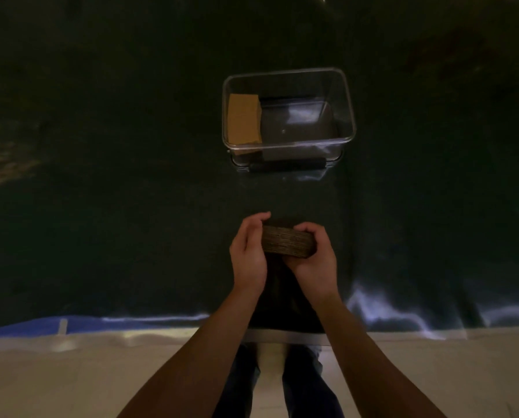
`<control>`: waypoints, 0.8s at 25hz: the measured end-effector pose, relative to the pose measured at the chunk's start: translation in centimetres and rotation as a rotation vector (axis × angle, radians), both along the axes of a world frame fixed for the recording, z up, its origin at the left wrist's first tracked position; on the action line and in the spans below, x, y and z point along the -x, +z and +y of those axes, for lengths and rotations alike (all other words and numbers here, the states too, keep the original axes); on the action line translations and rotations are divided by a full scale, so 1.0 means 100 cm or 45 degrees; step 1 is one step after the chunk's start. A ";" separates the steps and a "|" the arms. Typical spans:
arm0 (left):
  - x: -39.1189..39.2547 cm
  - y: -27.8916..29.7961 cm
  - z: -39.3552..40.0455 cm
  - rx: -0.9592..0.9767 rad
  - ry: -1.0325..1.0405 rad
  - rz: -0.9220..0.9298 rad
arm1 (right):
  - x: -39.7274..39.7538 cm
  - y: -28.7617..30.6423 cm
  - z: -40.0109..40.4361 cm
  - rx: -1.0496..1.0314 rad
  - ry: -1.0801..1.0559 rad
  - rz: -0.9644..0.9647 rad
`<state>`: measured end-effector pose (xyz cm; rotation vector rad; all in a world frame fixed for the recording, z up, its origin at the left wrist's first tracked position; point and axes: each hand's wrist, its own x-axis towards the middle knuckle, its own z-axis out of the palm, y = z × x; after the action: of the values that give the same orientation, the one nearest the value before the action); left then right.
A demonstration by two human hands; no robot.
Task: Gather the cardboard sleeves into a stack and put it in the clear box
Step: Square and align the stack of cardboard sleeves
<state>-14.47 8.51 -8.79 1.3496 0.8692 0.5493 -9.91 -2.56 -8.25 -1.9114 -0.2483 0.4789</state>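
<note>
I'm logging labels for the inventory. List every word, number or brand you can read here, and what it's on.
None can be read.
Stack, held between left hand and right hand: edges only, no print shows.
Cardboard in the clear box: plain face.
Box: no label shows.

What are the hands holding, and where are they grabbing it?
A stack of cardboard sleeves, gripped at its two ends: left hand on one, right hand on the other.
</note>
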 end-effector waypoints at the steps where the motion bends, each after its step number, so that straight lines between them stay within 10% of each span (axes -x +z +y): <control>1: -0.001 0.000 0.001 -0.014 -0.010 -0.050 | -0.001 0.000 -0.001 -0.020 -0.010 -0.028; 8: 0.008 -0.007 0.001 -0.616 -0.156 0.437 | -0.019 -0.002 -0.005 0.656 0.263 -0.519; 20: 0.009 -0.004 0.005 -0.746 -0.064 0.453 | -0.025 0.002 -0.010 0.656 0.378 -0.537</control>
<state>-15.41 9.03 -9.23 2.0424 0.9977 0.5557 -7.38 -3.59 -8.07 -2.4892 -0.7512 0.3474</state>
